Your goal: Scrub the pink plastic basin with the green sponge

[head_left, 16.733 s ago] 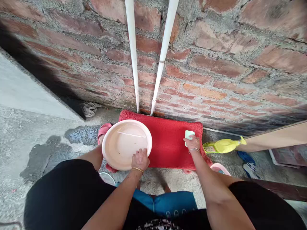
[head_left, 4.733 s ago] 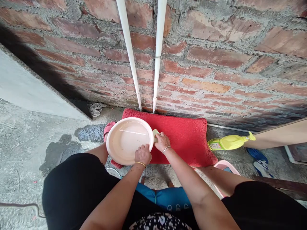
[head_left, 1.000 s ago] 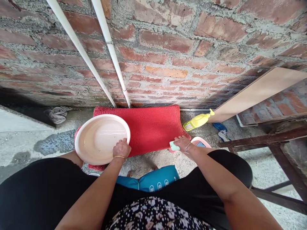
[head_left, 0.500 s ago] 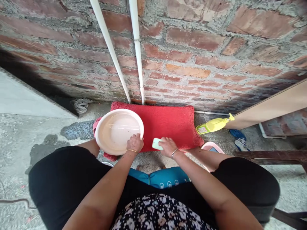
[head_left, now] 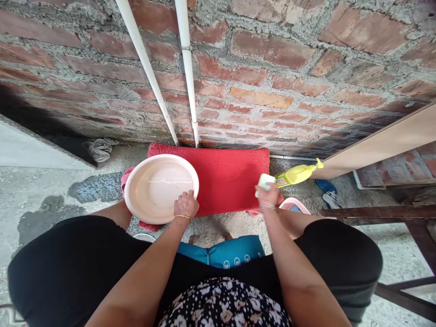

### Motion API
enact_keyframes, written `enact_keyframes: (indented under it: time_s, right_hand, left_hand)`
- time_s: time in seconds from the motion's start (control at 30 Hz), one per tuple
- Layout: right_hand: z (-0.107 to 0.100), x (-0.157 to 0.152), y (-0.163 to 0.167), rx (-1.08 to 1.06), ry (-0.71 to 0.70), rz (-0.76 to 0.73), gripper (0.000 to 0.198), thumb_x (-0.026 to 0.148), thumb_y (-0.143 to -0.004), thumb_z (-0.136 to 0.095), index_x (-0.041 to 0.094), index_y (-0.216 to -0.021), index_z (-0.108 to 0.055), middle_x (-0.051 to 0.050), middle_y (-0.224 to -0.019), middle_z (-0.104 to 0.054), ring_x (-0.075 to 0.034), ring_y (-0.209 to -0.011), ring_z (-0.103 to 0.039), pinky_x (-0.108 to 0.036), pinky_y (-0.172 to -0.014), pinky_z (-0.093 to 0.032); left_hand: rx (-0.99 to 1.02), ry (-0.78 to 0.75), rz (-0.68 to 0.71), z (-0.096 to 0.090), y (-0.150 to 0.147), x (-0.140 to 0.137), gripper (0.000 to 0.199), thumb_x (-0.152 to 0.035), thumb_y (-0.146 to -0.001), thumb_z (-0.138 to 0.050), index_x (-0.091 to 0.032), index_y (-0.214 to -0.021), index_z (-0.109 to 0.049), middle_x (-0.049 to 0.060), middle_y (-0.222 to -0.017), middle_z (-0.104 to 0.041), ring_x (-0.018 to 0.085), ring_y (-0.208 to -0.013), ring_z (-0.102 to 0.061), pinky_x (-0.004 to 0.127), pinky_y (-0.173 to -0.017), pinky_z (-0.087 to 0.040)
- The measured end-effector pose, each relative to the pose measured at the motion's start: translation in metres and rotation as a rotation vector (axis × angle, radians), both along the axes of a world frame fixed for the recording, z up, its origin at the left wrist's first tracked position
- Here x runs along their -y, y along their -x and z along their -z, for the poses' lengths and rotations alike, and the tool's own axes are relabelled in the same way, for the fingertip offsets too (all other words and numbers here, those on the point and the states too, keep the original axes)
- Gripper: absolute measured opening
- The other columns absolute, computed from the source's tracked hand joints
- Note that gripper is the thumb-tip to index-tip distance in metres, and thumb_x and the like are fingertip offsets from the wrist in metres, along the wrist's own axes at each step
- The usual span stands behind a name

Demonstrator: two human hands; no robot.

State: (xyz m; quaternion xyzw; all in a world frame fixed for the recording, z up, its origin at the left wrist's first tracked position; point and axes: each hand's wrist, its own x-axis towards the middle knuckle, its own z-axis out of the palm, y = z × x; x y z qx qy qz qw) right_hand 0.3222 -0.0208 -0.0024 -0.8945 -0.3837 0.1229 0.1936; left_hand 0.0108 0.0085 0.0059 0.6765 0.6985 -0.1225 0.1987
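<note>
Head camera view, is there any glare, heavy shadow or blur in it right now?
In the head view, thin glare streaks cross the clear water in the round pale-pink plastic basin; same head view, deep shadow darkens the red brick wall at far left; head view again, the right hand and its pale-green rectangular block look slightly soft, possibly from motion.

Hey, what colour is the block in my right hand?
The block is pale green, shown in the head view, the only one.

From afar I see a pale-pink basin [head_left: 136,200]; plain red cloth [head_left: 228,177]; a mint-green block [head_left: 266,180]; a yellow bottle [head_left: 297,173]; a black floral top [head_left: 221,302].
</note>
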Motion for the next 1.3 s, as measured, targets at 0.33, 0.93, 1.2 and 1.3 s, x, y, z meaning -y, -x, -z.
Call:
enact_keyframes:
  time_s: [0.33, 0.93, 1.2, 1.3]
  right_hand:
    - [0.027, -0.032, 0.1, 0.113, 0.191, -0.822, 0.038, 0.033, -0.067, -0.061, 0.025, -0.103, -0.06, -0.006, -0.101, -0.05, -0.02, -0.091, -0.048, -0.032, -0.083, -0.037]
    - [0.023, -0.083, 0.168, 0.067, 0.179, -0.77, 0.038, 0.038, -0.069, -0.061, 0.026, -0.106, -0.057, -0.006, -0.104, -0.047, -0.021, -0.093, -0.047, -0.032, -0.083, -0.037]
    - [0.025, -0.034, -0.018, 0.086, 0.194, -0.17, 0.042, 0.04, -0.066, -0.064, 0.024, -0.104, -0.058, -0.004, -0.099, -0.048, -0.017, -0.08, -0.052, -0.03, -0.074, -0.042]
    - [0.015, -0.026, -0.056, 0.156, 0.209, 0.0, 0.041, 0.04, -0.065, -0.064, 0.022, -0.102, -0.059, -0.006, -0.098, -0.05, -0.019, -0.079, -0.053, -0.032, -0.074, -0.042]
  left_hand:
    - [-0.012, 0.007, -0.005, 0.004, 0.001, -0.002, 0.038, -0.026, -0.082, -0.038, -0.02, -0.118, -0.05, 0.013, -0.103, -0.058, 0.025, -0.094, -0.056, 0.038, -0.074, -0.043]
    - [-0.018, 0.038, -0.006, 0.003, 0.0, -0.002, 0.039, -0.024, -0.08, -0.041, -0.02, -0.118, -0.048, 0.012, -0.104, -0.056, 0.024, -0.096, -0.054, 0.037, -0.077, -0.042]
    - [-0.013, 0.037, -0.009, 0.0, -0.001, 0.0, 0.036, -0.023, -0.081, -0.039, -0.02, -0.116, -0.049, 0.013, -0.104, -0.055, 0.024, -0.095, -0.054, 0.037, -0.077, -0.042]
    - [0.005, 0.034, -0.009, -0.001, -0.001, 0.0, 0.035, -0.023, -0.081, -0.04, -0.019, -0.114, -0.05, 0.013, -0.103, -0.055, 0.024, -0.095, -0.054, 0.037, -0.078, -0.042]
